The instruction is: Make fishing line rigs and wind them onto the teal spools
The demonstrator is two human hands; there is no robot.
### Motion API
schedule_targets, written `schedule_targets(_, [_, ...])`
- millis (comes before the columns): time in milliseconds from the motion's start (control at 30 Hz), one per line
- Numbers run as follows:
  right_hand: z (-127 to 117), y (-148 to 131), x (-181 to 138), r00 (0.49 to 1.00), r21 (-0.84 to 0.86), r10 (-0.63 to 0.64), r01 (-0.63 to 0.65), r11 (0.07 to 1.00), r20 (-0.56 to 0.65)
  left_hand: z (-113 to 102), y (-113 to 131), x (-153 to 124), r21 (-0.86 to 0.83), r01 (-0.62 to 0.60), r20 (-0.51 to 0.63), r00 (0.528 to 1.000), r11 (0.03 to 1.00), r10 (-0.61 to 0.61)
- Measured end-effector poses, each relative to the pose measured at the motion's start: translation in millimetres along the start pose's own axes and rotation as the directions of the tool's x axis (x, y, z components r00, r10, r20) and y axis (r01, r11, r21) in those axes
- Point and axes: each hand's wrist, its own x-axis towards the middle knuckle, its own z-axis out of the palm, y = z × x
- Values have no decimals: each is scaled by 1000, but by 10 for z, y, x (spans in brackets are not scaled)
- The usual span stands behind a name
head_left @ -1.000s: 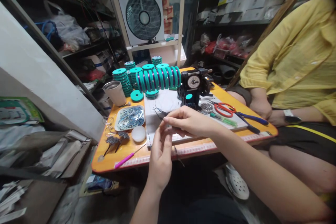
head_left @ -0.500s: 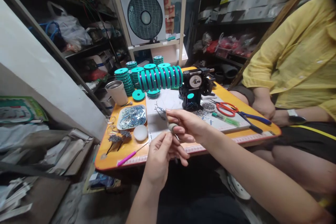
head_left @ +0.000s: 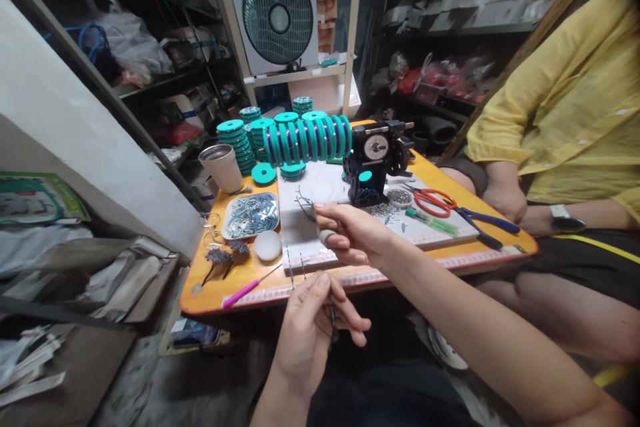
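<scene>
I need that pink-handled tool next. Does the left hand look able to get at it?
Probably yes: the pink-handled tool lies uncovered near the table edge, close to the left hand, though its fingers pinch a thin wire.

cluttered dark shelves left and right of the fingers; white fan beyond; grey floor below.

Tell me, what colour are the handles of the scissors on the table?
The scissors have red handles; the head view shows them best.
</scene>
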Motion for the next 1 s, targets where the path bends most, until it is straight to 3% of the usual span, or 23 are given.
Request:
schedule_targets(233, [-37, 10, 0, 1000, -7, -13, 13, 1000, 18, 11, -35, -6, -127, 30, -95, 995, 991, -42])
schedule_targets(400, [-79, 5, -4, 1000, -11, -24, 24, 1000, 17, 3, -39, -31, -249, 79, -98, 989, 965, -107])
schedule_targets(833, [-22, 6, -21, 998, -36, -59, 59, 998, -10, 18, -81, -71, -272, -5, -119, 992, 962, -28])
schedule_targets(1000, [-30, -58, -73, 992, -168, -123, 122, 978, 5, 10, -79, 3, -200, -25, -86, 996, 979, 8])
